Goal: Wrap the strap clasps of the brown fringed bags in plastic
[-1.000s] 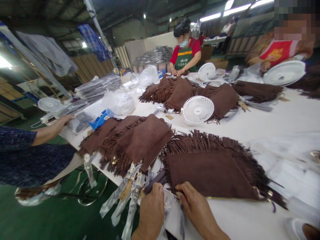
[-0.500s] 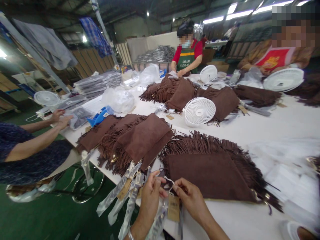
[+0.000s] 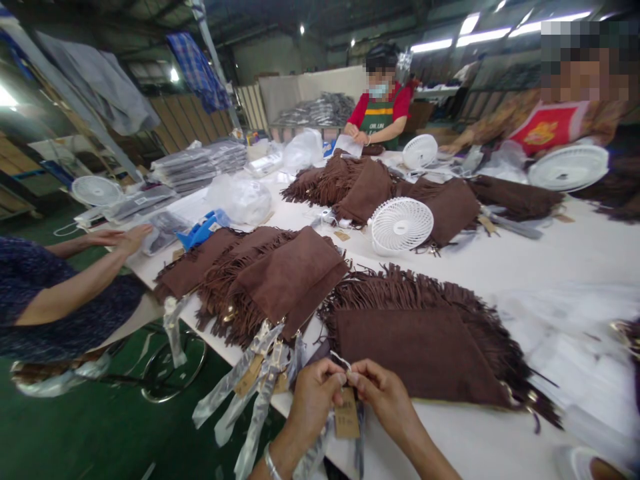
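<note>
Both hands meet at the table's near edge, over a white string [image 3: 341, 361]. My left hand [image 3: 316, 393] pinches the string from the left, thumb against fingers. From the right, my right hand [image 3: 383, 393] pinches the same string, its fingertips almost touching the left ones. A tan cardboard tag [image 3: 347, 417] hangs just below the fingers. Behind them lies a dark brown fringed bag [image 3: 405, 347]. More brown fringed bags [image 3: 287, 270] are piled to the left, with plastic-wrapped straps [image 3: 260, 393] hanging off the edge.
White fans [image 3: 401, 225] stand on the white table [image 3: 565, 247]. Clear plastic [image 3: 565, 347] lies at right, a blue object [image 3: 203, 230] at left. A person in dark clothing [image 3: 60, 293] works at left, a masked person [image 3: 380, 107] across, another [image 3: 555, 120] at far right.
My left hand has closed from loosely spread fingers into a pinch and moved right, closer to my right hand. The person at left has shifted hands; the person across now holds up a white sheet.
</note>
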Motion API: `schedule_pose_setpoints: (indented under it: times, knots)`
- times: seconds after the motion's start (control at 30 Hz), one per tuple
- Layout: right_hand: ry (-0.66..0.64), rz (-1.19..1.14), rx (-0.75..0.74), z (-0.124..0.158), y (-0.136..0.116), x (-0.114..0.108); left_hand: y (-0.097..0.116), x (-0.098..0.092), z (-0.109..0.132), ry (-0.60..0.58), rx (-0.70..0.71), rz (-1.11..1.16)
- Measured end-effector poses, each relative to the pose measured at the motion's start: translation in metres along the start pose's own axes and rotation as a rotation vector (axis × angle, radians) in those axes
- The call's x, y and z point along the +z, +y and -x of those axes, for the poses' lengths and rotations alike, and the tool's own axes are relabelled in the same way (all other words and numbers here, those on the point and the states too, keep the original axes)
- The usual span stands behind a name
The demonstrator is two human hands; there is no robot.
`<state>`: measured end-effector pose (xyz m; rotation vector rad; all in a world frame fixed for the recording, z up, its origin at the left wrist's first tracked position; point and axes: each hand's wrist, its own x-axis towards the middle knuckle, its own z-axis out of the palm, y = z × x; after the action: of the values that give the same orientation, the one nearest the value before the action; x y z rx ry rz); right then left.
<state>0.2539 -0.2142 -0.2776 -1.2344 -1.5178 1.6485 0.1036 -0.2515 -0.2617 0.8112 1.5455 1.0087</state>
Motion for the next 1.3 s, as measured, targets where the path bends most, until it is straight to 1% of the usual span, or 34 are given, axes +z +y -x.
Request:
schedule_pose_setpoints:
  times: [0.2, 0.27, 0.33, 0.4, 0.47, 0.53, 0.6, 0.63, 0.7, 0.73, 0.8, 0.87, 0.9, 0.97, 1.07, 1.17, 1.23, 1.3]
  knots:
    - [-0.005, 0.025, -0.022, 0.0, -0.004, 0.002, 0.0, -0.003, 0.0, -0.008, 0.007, 0.009]
    - [0.009, 0.072, -0.036, 0.002, -0.006, 0.002, 0.001, -0.004, 0.0, -0.014, -0.009, 0.032]
    - [0.049, 0.198, -0.079, 0.005, -0.008, 0.003, 0.002, -0.006, 0.0, -0.015, -0.005, 0.07]
    - [0.096, 0.388, -0.15, 0.007, -0.009, 0.005, 0.004, -0.01, 0.002, -0.046, 0.016, 0.146]
    - [0.122, 0.563, -0.208, 0.008, -0.011, 0.008, 0.006, -0.016, 0.004, -0.152, -0.002, 0.259]
    - [0.119, 0.669, -0.226, 0.009, -0.013, 0.01, 0.007, -0.023, 0.006, -0.304, -0.072, 0.319]
    - [0.098, 0.715, -0.229, 0.012, -0.015, 0.01, 0.007, -0.028, 0.005, -0.417, -0.133, 0.263]
    - [0.082, 0.721, -0.232, 0.015, -0.016, 0.009, 0.007, -0.03, 0.004, -0.436, -0.144, 0.208]
    - [0.036, 0.714, -0.267, 0.026, -0.017, 0.006, 0.006, -0.033, 0.002, -0.411, -0.136, 0.124]
    - [0.003, 0.707, -0.302, 0.033, -0.016, 0.004, 0.006, -0.034, 0.002, -0.386, -0.13, 0.118]
    - [-0.076, 0.719, -0.394, 0.046, -0.014, 0.001, 0.008, -0.035, 0.003, -0.348, -0.127, 0.19]
    - [-0.131, 0.754, -0.466, 0.053, -0.009, 0.0, 0.01, -0.037, 0.005, -0.356, -0.142, 0.309]
    - [-0.136, 0.769, -0.476, 0.054, -0.007, 0.0, 0.011, -0.039, 0.007, -0.373, -0.152, 0.354]
    - [-0.096, 0.764, -0.456, 0.052, -0.006, 0.003, 0.011, -0.044, 0.009, -0.42, -0.173, 0.376]
    - [-0.007, 0.723, -0.406, 0.044, -0.013, 0.008, 0.008, -0.052, 0.012, -0.492, -0.201, 0.302]
    - [0.026, 0.798, -0.386, 0.037, -0.024, 0.016, 0.005, -0.055, 0.014, -0.563, -0.198, 0.251]
    - [0.043, 0.886, -0.375, 0.035, -0.029, 0.022, 0.004, -0.054, 0.015, -0.57, -0.175, 0.261]
    - [0.072, 0.958, -0.37, 0.033, -0.032, 0.028, 0.003, -0.051, 0.016, -0.534, -0.145, 0.281]
